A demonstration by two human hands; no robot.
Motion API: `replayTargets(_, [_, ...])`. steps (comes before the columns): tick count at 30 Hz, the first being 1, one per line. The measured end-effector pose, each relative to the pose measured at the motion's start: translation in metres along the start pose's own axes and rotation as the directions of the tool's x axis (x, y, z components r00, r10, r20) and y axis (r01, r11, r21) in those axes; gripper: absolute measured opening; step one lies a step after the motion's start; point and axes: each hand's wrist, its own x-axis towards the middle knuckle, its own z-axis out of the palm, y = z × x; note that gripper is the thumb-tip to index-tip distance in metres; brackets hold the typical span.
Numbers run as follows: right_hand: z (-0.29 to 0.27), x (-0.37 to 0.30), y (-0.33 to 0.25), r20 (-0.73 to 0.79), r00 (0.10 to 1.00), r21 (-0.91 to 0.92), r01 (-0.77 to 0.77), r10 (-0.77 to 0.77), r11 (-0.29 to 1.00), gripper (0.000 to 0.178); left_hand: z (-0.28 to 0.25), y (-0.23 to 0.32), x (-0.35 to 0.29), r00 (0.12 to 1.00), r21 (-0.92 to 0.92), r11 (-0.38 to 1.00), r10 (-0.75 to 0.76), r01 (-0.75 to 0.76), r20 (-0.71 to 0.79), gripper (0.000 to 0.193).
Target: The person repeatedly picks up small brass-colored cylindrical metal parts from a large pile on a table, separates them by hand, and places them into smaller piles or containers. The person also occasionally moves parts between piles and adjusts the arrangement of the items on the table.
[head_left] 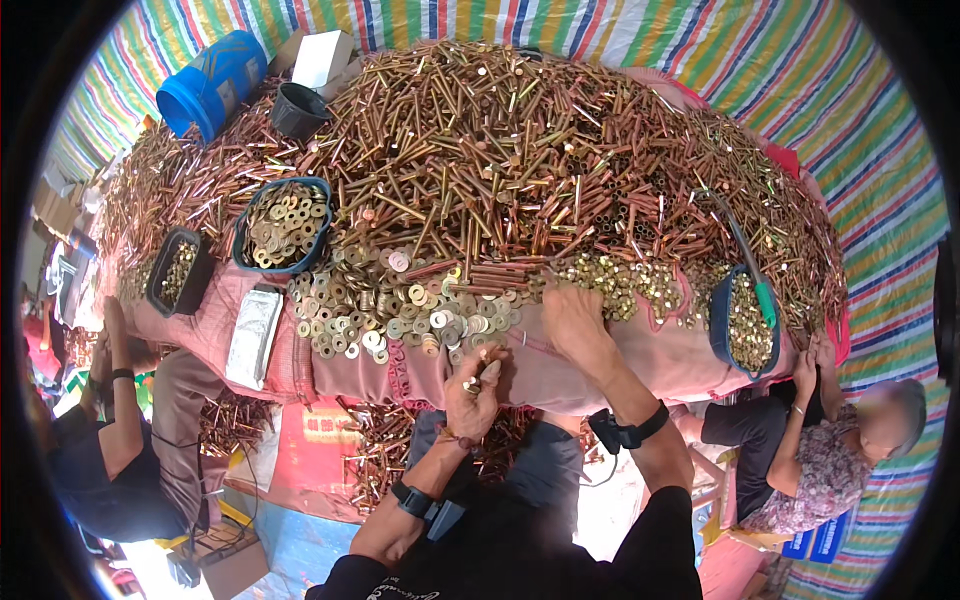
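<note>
My left hand [472,402] is closed at the near edge of the heap, palm partly turned up, with a small bolt-like metal piece [471,385] between its fingers. Just beyond it lies a spread of flat round washers [345,300]. My right hand [575,322] reaches down, fingers bent and bunched, to the near left side of a pile of brassy nuts [625,285]. Its fingertips are hidden, so what they hold cannot be seen. A row of copper-coloured metal sleeves or bolts [500,275] lies between the washers and the nuts.
A large heap of copper-coloured bolts [480,140] covers the cloth-topped table [670,345]. Around it are a washer basin [240,250], a black nut tray [162,290], a blue nut basin [722,335], a silver packet [255,340] and a blue bucket [215,85]. People sit left and right [815,480].
</note>
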Motion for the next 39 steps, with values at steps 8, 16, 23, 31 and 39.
replayTargets(8, [-0.022, -0.013, -0.011, 0.069, 0.994, 0.241, -0.096, 0.082, 0.966, 0.047, -0.005, 0.005, 0.002, 0.998, 0.114, 0.993, -0.014, 0.006, 0.067, 0.032])
replayTargets(16, [-0.034, -0.045, -0.033, 0.440, 0.888, 0.878, -0.456, 0.130, 0.144, 0.032, -0.005, 0.014, 0.002, 0.999, 0.232, 0.973, -0.007, -0.005, 0.049, 0.027])
replayTargets(23, [-0.016, -0.050, -0.053, 0.218, 0.976, 0.974, -0.218, 0.007, 0.058, 0.032, -0.005, 0.006, 0.002, 0.987, 0.244, 0.957, 0.151, -0.159, 0.052, 0.031])
replayTargets(31, [-0.012, -0.051, -0.066, 0.186, 0.978, 0.982, -0.187, 0.099, 0.002, 0.030, -0.005, 0.003, 0.002, 0.984, 0.260, 0.950, 0.173, -0.175, 0.031, 0.032])
replayTargets(39, [-0.009, -0.052, -0.074, 0.219, 0.951, 0.956, -0.164, 0.220, -0.242, 0.027, -0.004, 0.005, 0.003, 0.983, 0.242, 0.953, 0.180, -0.184, 0.039, 0.036])
